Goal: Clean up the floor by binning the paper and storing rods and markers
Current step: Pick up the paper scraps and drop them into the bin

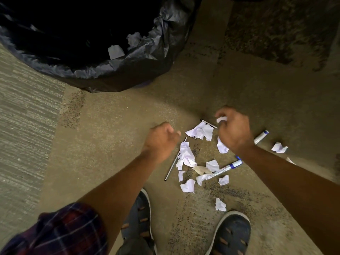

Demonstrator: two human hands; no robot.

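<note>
Several crumpled white paper scraps [187, 155] lie scattered on the tan floor in front of my feet. My right hand [233, 129] hovers over the far side of the pile, fingers closed on a small paper scrap [221, 119]. My left hand [161, 138] is curled into a loose fist just left of the pile; nothing shows in it. A thin dark rod [173, 162] lies under the scraps, and a second rod [208, 123] pokes out beyond them. A blue-capped marker [234, 164] and another marker [261, 137] lie to the right.
A large bin lined with a black bag [147, 57] stands at the upper left, with paper inside. My two dark shoes [231, 234] are at the bottom. Grey carpet [24, 116] borders the left. A lone scrap [278, 147] lies far right.
</note>
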